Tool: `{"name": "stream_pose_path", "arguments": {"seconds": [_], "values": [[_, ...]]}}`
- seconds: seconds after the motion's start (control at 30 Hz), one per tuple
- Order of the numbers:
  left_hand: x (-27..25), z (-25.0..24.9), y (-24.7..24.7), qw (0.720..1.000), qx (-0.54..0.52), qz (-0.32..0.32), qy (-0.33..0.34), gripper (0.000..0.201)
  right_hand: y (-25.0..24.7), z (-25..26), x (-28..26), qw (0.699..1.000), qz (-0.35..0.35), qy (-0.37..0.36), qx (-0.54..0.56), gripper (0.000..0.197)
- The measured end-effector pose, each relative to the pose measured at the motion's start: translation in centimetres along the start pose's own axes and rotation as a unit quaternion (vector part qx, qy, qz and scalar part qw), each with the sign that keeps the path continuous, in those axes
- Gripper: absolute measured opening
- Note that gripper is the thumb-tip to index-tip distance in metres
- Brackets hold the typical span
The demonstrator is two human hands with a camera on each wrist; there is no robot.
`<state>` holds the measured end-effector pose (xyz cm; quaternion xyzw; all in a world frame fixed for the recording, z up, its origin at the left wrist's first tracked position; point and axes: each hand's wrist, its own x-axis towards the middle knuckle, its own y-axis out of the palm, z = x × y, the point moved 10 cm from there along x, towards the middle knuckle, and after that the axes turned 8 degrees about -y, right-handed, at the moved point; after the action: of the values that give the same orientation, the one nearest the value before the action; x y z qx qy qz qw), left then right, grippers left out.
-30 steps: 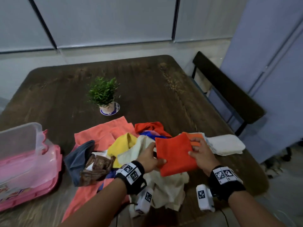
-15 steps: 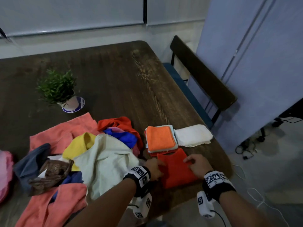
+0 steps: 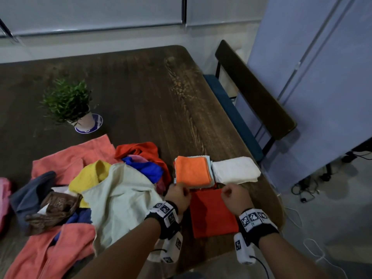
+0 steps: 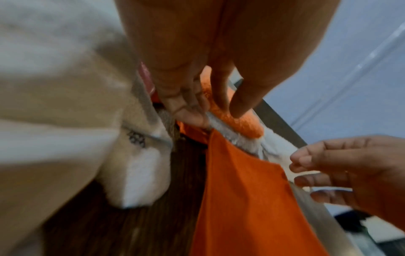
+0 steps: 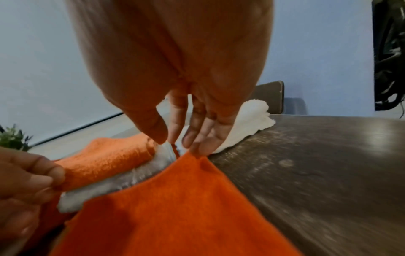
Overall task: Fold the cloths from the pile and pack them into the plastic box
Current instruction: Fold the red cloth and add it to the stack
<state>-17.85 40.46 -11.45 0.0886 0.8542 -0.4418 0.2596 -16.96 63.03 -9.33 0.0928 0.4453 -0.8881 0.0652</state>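
Note:
A red-orange cloth lies flat near the table's front edge, just in front of a stack of folded cloths topped by a fluffy orange cloth. My left hand pinches the red-orange cloth's far left corner, right against the stack. My right hand pinches its far right corner between thumb and fingers, and that corner is slightly raised. The unfolded pile lies to the left. Only a pink sliver of the plastic box shows at the left edge.
A folded white cloth sits right of the stack. A small potted plant stands farther back on the dark wooden table. A chair is at the table's right side, and cables lie on the floor beyond it.
The red-orange cloth, held up over the pile a second ago, now lies on the table in front of the stack. Both hands have moved to its far corners. The view swung right.

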Motion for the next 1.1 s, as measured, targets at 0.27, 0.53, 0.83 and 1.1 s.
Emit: {"name": "stream_pose_path", "arguments": {"seconds": [0.27,0.53,0.83,1.1], "values": [[3.1,2.0,-3.5,0.980,-0.148,-0.040,-0.130,0.052,2.6,2.3,5.3,0.994,0.075,0.037,0.067,0.042],[5.0,2.5,-1.6,0.974,-0.163,0.066,-0.144,0.057,4.0,3.0,7.0,0.986,0.117,0.075,0.092,0.026],[6.1,1.3,-2.5,0.936,-0.312,0.093,-0.136,0.079,3.8,4.5,7.5,0.958,0.119,0.084,0.246,0.025],[5.1,-0.8,-2.9,0.874,-0.452,0.141,-0.110,0.071,3.1,3.5,6.8,0.885,0.092,0.143,0.434,0.043]]}}
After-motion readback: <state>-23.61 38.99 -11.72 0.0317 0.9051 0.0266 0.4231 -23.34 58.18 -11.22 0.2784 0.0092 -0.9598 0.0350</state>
